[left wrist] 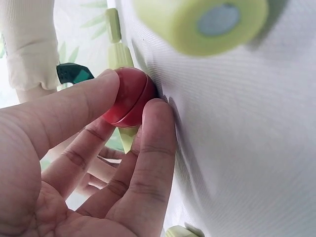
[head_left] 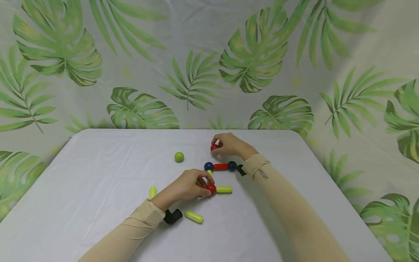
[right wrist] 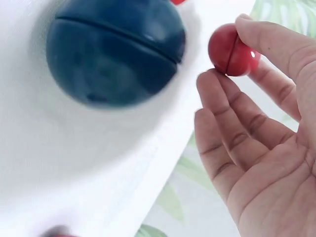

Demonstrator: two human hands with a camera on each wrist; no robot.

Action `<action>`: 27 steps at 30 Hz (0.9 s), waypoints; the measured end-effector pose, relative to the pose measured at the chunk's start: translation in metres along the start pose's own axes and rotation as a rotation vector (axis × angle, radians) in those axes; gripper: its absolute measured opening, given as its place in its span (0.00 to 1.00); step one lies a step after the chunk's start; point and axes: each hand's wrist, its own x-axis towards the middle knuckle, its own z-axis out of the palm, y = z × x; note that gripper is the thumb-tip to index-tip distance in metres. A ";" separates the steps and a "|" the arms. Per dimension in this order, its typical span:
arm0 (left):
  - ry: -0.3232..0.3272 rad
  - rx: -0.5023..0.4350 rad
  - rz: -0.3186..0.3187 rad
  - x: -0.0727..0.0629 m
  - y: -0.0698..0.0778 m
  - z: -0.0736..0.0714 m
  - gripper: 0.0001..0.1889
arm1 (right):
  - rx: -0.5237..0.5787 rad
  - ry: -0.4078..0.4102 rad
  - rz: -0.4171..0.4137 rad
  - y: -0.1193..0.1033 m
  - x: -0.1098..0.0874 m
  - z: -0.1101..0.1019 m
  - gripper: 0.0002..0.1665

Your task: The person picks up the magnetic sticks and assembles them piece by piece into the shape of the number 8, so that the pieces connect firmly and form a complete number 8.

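Observation:
My left hand [head_left: 187, 185] pinches a red ball [left wrist: 132, 96] between thumb and fingers, low over the white table. One yellow-green rod [head_left: 224, 189] points right from this ball, and another yellow-green rod [head_left: 210, 176] runs back toward a dark blue ball [head_left: 208, 166]. From there a red rod [head_left: 220, 166] reaches a second dark blue ball [head_left: 232, 166]. Behind that row, my right hand [head_left: 231, 144] holds another red ball [right wrist: 229, 50] by its fingertips, raised off the tabletop. In the right wrist view, a dark blue ball looms large beside this hand.
A green ball [head_left: 179, 157] sits at the back, left of the joined pieces. Loose yellow-green rods lie nearer the front, one rod [head_left: 194, 217] below the left hand and one rod [head_left: 152, 192] beside the left wrist. A leaf-patterned cloth [head_left: 196, 54] hangs behind the table [head_left: 108, 174].

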 end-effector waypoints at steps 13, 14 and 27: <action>-0.006 -0.018 -0.019 0.000 0.003 0.001 0.12 | 0.040 -0.010 0.008 0.018 -0.035 -0.017 0.20; -0.005 -0.018 -0.018 0.000 0.003 0.001 0.12 | 0.042 -0.014 0.008 0.018 -0.038 -0.018 0.20; 0.007 -0.001 -0.025 -0.002 0.002 0.001 0.12 | 0.076 -0.060 -0.030 0.015 -0.081 -0.020 0.16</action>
